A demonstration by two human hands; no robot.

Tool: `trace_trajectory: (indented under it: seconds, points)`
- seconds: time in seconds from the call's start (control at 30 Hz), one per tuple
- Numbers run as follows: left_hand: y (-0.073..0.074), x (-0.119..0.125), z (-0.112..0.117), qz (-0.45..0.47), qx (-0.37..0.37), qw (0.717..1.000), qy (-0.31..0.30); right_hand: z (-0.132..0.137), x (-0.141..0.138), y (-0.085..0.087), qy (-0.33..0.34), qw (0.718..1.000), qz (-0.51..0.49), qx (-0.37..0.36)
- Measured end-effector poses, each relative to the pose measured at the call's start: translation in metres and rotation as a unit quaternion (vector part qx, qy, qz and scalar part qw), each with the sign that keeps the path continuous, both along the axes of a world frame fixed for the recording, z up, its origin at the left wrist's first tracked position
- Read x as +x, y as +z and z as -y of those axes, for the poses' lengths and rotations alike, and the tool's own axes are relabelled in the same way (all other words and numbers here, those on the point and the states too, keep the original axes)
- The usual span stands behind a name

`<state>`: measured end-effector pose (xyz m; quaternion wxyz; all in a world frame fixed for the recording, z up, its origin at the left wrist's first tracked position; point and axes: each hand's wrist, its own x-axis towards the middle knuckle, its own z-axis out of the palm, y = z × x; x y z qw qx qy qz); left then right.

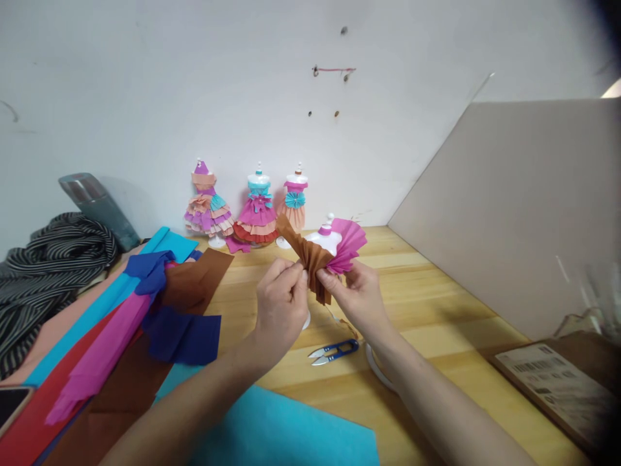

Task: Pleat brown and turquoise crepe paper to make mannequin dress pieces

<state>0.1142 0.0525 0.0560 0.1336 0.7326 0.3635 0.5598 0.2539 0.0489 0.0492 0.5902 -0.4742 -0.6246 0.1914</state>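
Both my hands are raised over the wooden table (427,304). My left hand (281,301) pinches a pleated strip of brown crepe paper (305,255). My right hand (356,291) also grips the brown pleats, together with a pink pleated paper fan (349,243). Right behind the papers stands a small white mannequin (327,236) with a pink neck band; its base is hidden by my hands. Blue-handled thread snips (334,351) lie on the table below my hands.
Three mannequins in layered paper dresses (257,217) stand against the white wall. Sheets of blue, brown, pink, red and turquoise crepe paper (145,323) cover the left of the table. Striped cloth (43,265) lies far left. A grey board (514,207) leans on the right, a cardboard box (557,382) below it.
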Motion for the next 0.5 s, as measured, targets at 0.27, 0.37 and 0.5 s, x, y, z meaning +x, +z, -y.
trace_trajectory:
  seconds: [0.27,0.37,0.5]
  points:
    - [-0.0034,0.0010,-0.0014,-0.020,0.073,0.997,0.016,0.0011,0.0010,-0.0016,0.017,1.000,-0.004,-0.019]
    - [-0.0061,0.0011,-0.0044,-0.022,0.098,0.994,0.032,0.0008,0.0007,-0.0024,0.021,1.000,-0.002,-0.023]
    - [-0.0079,-0.0006,-0.0073,-0.038,0.126,0.990,0.056,-0.0002,-0.0004,-0.0019,0.016,1.000,-0.003,-0.020]
